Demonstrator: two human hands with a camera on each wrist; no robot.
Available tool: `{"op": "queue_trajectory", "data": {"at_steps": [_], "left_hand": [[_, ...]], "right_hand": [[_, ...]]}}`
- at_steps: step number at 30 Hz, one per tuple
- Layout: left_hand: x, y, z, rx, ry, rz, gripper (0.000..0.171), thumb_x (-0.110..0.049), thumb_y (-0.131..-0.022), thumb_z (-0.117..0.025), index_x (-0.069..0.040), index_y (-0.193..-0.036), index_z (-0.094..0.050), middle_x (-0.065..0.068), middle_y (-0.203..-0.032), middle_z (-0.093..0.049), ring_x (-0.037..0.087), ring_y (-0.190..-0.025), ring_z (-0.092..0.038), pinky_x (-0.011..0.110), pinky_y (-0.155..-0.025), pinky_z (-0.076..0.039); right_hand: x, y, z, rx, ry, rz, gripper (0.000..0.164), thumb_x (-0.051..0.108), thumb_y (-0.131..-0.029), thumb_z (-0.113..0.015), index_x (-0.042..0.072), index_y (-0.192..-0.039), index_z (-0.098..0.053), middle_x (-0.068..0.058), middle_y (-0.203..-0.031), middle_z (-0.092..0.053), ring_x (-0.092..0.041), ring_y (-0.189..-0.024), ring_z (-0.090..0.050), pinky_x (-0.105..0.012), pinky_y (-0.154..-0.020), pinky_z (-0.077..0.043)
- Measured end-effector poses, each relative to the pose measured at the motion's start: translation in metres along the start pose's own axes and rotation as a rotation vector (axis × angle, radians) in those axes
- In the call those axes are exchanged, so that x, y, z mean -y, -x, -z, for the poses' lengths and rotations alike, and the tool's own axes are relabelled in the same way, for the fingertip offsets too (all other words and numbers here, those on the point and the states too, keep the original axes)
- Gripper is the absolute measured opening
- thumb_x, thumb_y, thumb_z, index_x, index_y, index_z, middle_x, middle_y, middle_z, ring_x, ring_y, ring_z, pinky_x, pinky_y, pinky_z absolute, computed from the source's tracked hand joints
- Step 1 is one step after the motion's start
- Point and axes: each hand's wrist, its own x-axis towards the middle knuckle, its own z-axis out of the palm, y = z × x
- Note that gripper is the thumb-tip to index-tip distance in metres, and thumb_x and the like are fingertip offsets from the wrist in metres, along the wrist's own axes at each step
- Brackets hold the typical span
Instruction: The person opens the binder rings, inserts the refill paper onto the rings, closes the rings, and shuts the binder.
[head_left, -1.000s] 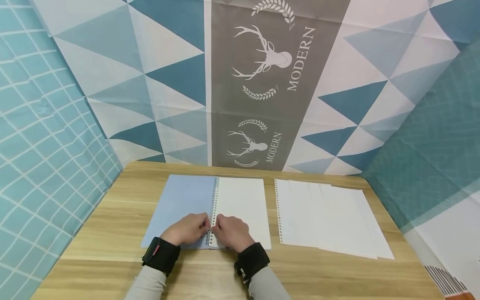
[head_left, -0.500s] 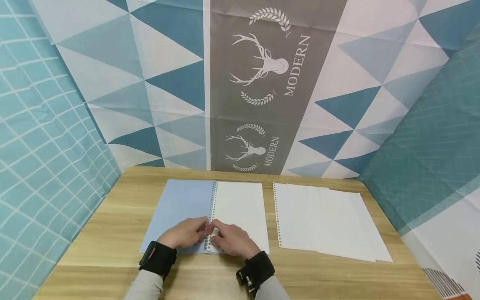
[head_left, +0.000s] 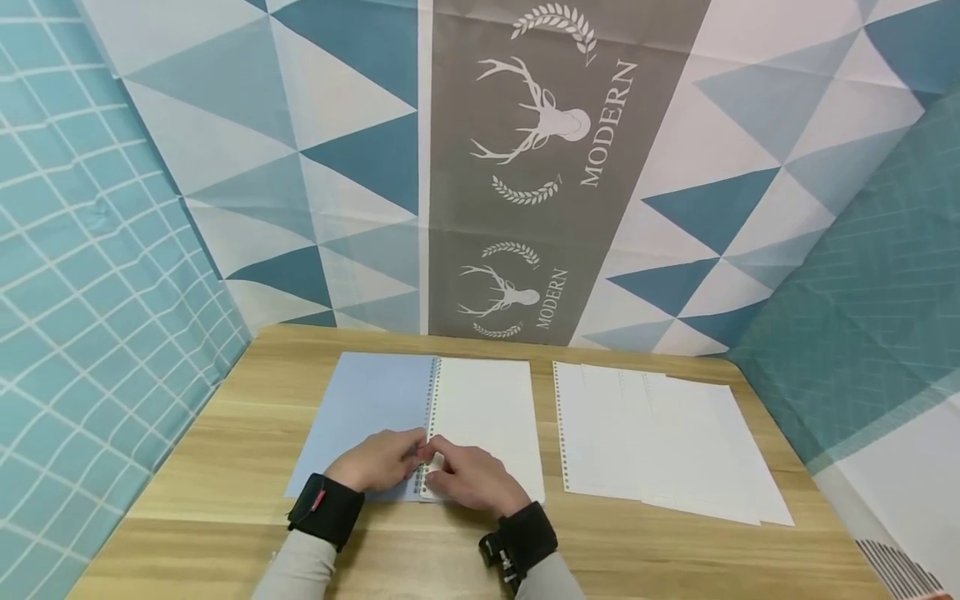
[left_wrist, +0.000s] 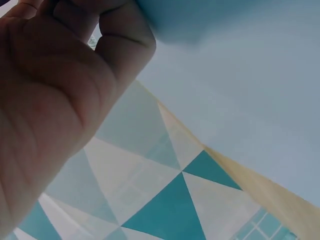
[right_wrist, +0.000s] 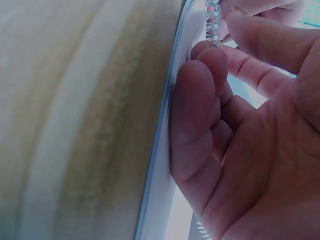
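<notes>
A loose-leaf notebook (head_left: 487,400) lies open on the table. Its blue cover (head_left: 375,392) is on the left and a white page block on the right, with clear binding rings (right_wrist: 213,22) along the middle. At the lower part of these rings my left hand (head_left: 378,460) pinches the binding with bent fingers; its fingertips are mostly hidden in the left wrist view. My right hand (head_left: 476,479) meets it from the other side, thumb and index finger at the rings. The other right fingers curl and rest against the page edge in the right wrist view.
Several loose punched sheets (head_left: 675,442) lie overlapping to the right of the notebook. The wooden table (head_left: 210,467) runs back to a patterned cloth wall (head_left: 360,192). Cloth also hangs at the left and right sides. Each wrist wears a black band.
The right hand's fingers have gone from a bunched pose to a wider one, index finger reaching across to the left fingertips. Both hands stay at the lower rings. The head view has shifted slightly.
</notes>
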Motion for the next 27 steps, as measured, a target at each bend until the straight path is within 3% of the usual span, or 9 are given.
{"op": "queue_trajectory", "data": {"at_steps": [9,18,23,27], "left_hand": [[0.0039,-0.0011,0.0028,0.018,0.026,0.024,0.014,-0.014,-0.101,-0.058,-0.019,-0.087,-0.055,-0.004,-0.068,-0.047,0.014,-0.059,-0.043,0.027,-0.055,-0.030],[-0.0002,-0.0038,0.0015,-0.002,0.016,0.092,0.024,-0.034,-0.102,-0.059,-0.023,-0.082,-0.053,-0.002,-0.075,-0.051,0.017,-0.070,-0.049,0.031,-0.061,-0.031],[0.0020,-0.0022,0.0042,0.007,0.024,0.048,0.024,-0.037,-0.103,-0.058,-0.022,-0.085,-0.055,-0.003,-0.074,-0.049,0.015,-0.070,-0.049,0.029,-0.061,-0.031],[0.0080,-0.0002,0.0065,0.045,0.061,0.001,0.011,-0.022,-0.102,-0.058,-0.019,-0.091,-0.058,-0.005,-0.070,-0.042,0.013,-0.063,-0.043,0.026,-0.057,-0.029]], "right_hand": [[0.0028,0.0007,-0.0043,-0.009,0.078,0.019,0.041,0.037,-0.087,-0.079,0.030,-0.121,-0.057,0.012,-0.068,-0.051,-0.003,-0.058,-0.045,-0.023,-0.052,-0.033],[0.0047,0.0007,-0.0029,-0.005,0.110,0.023,0.038,0.039,-0.088,-0.078,0.029,-0.117,-0.056,0.011,-0.069,-0.051,-0.004,-0.058,-0.045,-0.023,-0.052,-0.033],[0.0061,0.0013,-0.0022,-0.007,0.091,0.012,0.035,0.036,-0.088,-0.077,0.028,-0.114,-0.056,0.011,-0.069,-0.050,-0.005,-0.059,-0.045,-0.023,-0.054,-0.033],[0.0060,0.0008,-0.0037,-0.011,0.088,0.006,0.034,0.034,-0.088,-0.077,0.029,-0.115,-0.056,0.011,-0.068,-0.050,-0.005,-0.059,-0.045,-0.023,-0.054,-0.033]]}}
